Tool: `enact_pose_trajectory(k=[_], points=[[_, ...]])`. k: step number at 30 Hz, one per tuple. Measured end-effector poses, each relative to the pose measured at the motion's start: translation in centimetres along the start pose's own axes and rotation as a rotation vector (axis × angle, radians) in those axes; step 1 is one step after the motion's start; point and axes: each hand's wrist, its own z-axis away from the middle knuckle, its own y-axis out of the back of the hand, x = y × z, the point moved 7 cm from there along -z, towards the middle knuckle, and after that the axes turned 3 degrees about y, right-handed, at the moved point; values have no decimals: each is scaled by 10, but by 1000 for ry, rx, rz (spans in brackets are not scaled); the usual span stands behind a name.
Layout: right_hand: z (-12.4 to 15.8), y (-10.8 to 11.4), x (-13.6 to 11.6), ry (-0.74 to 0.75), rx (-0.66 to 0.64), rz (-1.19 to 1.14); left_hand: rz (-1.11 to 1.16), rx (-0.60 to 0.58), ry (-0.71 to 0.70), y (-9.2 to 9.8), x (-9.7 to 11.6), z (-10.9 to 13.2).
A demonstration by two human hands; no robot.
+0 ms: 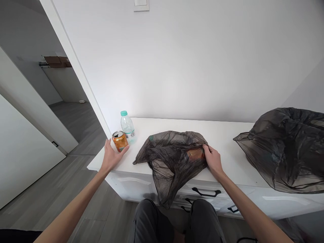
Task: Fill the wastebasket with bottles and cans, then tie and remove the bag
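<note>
Grey-black plastic bag (pixel 167 152) lies on the cabinet top (pixel 225 138); our right hand (pixel 213 160) pinches its edge, probably steadying it. Our left hand (pixel 112 157) curves around the upright orange can (pixel 120 141); we can't tell if clamped.

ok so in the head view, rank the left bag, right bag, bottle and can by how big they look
Largest to smallest:
1. right bag, though the picture edge cuts it off
2. left bag
3. bottle and can, unsure: the bottle looks taller, but the can sits nearer and partly covers it
</note>
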Motion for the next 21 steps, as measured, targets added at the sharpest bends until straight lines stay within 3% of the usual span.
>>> enact_pose_trajectory(k=[2, 5, 7, 11, 13, 16, 21], points=[[0, 1, -1, 5, 4, 1, 4, 117, -77, 17, 6, 19], [2, 2, 0, -4, -5, -26, 8, 273, -298, 43, 33, 62], [3, 2, 1, -30, -14, -44, 9, 198, -441, 43, 59, 93], [3, 4, 2, -42, -7, -38, 52, -380, -692, -3, 111, 148], [3, 5, 0, -24, -1, -35, 52, -559, -769, -31, 129, 164], [2, 6, -1, -9, 12, -36, 7, -600, -828, -69, 146, 162], [1, 7, 0, 5, 12, -43, -74, -637, -793, -123, 174, 139]])
